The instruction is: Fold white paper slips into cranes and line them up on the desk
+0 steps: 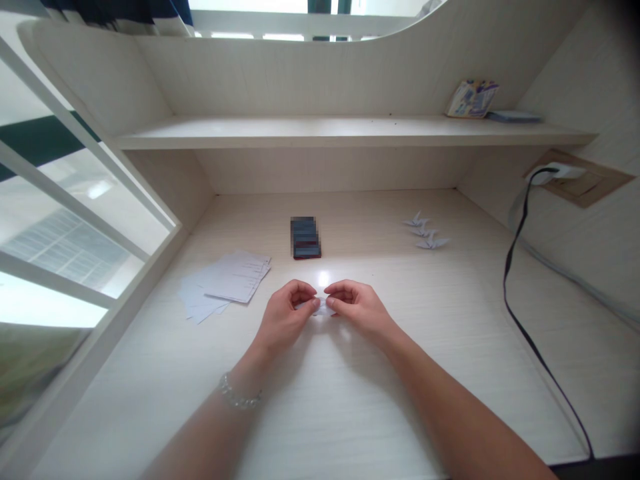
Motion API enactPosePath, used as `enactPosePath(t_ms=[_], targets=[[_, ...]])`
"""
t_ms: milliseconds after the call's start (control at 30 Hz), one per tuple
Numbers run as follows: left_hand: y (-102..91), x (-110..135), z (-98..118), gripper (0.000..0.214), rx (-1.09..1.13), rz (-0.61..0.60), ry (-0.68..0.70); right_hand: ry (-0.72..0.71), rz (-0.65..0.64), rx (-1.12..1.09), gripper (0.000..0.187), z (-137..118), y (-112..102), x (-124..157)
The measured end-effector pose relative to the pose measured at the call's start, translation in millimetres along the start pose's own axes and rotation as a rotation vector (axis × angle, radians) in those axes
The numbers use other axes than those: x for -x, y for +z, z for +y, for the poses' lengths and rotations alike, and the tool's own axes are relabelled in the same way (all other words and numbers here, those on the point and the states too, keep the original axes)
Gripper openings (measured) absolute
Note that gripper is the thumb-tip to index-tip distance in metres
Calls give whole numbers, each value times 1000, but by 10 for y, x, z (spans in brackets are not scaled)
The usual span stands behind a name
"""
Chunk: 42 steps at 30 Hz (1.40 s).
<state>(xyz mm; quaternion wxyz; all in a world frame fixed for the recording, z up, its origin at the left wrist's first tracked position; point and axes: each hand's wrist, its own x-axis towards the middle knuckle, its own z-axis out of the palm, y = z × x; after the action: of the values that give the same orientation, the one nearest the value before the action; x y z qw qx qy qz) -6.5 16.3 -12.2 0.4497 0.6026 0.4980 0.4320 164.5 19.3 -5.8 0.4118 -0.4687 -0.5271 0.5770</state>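
Observation:
Between my two hands, low over the desk [360, 413], is a small piece of folded white paper [323, 309]. My left hand [291, 310], with a bracelet on its wrist, pinches the paper's left side between thumb and fingers. On the opposite side, the thumb and fingers of my right hand [354, 307] close on it too. Most of the paper is hidden by my fingertips, so its exact shape cannot be made out. Three small folded paper cranes [431, 244] stand in a group at the back right of the desk.
White paper sheets [235, 277] lie fanned out on the left. A dark, pixelated phone-like rectangle [305, 238] lies beyond my hands. A black cable [515, 313] runs from a wall socket [585, 180] down the right side. Above, a shelf [300, 127] holds a small colourful box [471, 99].

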Motion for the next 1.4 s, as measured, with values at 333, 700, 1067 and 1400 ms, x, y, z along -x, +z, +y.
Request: enactPosePath(t_ms=[333, 700, 1067, 1400], targets=[[-3, 3, 13, 14, 14, 5, -9, 7, -14, 32, 20, -14, -21, 5], [8, 16, 25, 15, 29, 1, 1, -56, -20, 19, 14, 7, -21, 12], [24, 23, 36, 13, -11, -17, 18, -73, -31, 170, 23, 12, -16, 19], [31, 58, 81, 6, -74, -107, 29, -37, -17, 256, 11, -7, -19, 26]])
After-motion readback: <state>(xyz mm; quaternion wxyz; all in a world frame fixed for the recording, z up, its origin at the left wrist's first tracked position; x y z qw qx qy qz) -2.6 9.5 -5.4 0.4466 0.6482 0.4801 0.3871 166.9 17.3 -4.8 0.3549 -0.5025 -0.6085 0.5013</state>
